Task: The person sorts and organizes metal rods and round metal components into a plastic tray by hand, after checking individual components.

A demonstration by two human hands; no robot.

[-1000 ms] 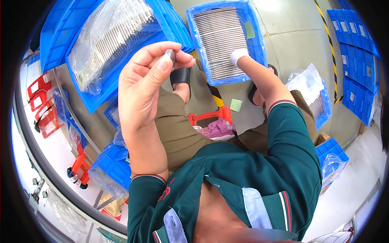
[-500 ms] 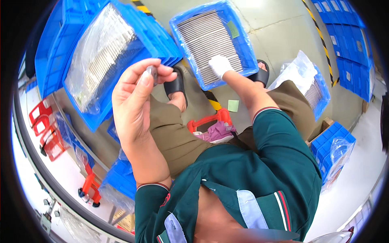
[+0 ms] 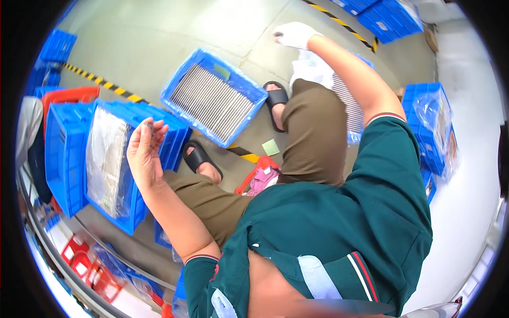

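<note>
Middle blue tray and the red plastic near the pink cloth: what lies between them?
In the head view, a black-and-yellow floor stripe runs between the blue tray and the red plastic.

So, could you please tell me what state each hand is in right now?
Left hand: closed, pinching a small grey piece.
White-gloved right hand: cannot tell whether it is open or holding anything.

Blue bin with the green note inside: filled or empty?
Filled, at least partly: rows of thin grey strips spread across the blue bin. How deep they go, cannot tell.
</note>
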